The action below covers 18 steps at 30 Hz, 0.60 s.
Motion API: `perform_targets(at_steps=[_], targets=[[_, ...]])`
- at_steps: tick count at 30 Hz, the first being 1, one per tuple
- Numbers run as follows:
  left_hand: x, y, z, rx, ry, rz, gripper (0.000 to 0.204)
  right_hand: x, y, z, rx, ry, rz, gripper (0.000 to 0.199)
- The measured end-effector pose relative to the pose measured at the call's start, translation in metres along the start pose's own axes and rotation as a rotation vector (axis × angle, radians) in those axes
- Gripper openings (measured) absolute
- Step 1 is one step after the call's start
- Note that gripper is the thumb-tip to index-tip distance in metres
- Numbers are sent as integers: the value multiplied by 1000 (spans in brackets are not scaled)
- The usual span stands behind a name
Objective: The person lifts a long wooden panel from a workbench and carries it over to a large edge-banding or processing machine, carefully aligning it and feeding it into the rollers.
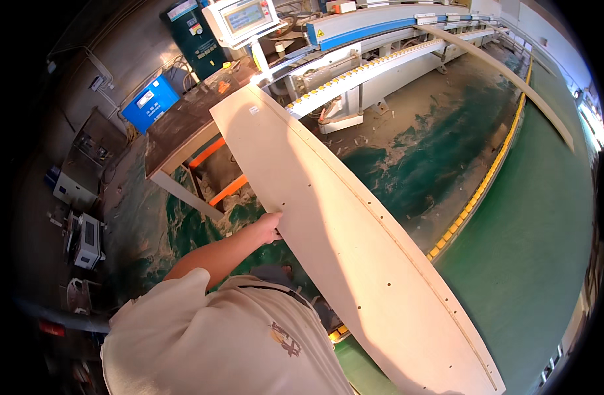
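My left hand grips the near-left long edge of a pale wooden panel, its fingers curled round and partly hidden under the board. The panel has a row of drilled holes, several more holes across its face, a long groove near its far edge and a small white label at its far end. It stretches diagonally from the wooden table at upper left to the lower right, where the picture cuts it off. Part of its face is sunlit, the rest in shade. My right hand does not show.
A brown-topped table with orange braces stands at the panel's far end. Behind it are a control screen and a long machine with a yellow-dotted roller rail. A green belt edged with yellow rollers lies right, bearing a narrow board.
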<state>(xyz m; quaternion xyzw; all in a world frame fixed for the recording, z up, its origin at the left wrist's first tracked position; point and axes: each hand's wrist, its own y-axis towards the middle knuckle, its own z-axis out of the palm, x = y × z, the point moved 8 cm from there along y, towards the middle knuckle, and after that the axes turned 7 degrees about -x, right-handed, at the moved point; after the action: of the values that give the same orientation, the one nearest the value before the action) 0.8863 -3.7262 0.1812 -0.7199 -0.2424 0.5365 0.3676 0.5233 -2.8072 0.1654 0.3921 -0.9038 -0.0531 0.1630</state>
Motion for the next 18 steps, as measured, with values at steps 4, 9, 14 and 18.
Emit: perform_targets(at_steps=[4,9,14,18], targets=[[-15,30,32,2,83,88,34,0,-1,-6,-5,27,44,60],[-42,55,71,92,137,160,33,16,-7,-7,-16,175,61,59],[-71,57,119,276,369,204,40,127,-19,14,16,668,-78,57],[-92,71,96,459,587,201,49,385,-172,32,42,739,-489,52]])
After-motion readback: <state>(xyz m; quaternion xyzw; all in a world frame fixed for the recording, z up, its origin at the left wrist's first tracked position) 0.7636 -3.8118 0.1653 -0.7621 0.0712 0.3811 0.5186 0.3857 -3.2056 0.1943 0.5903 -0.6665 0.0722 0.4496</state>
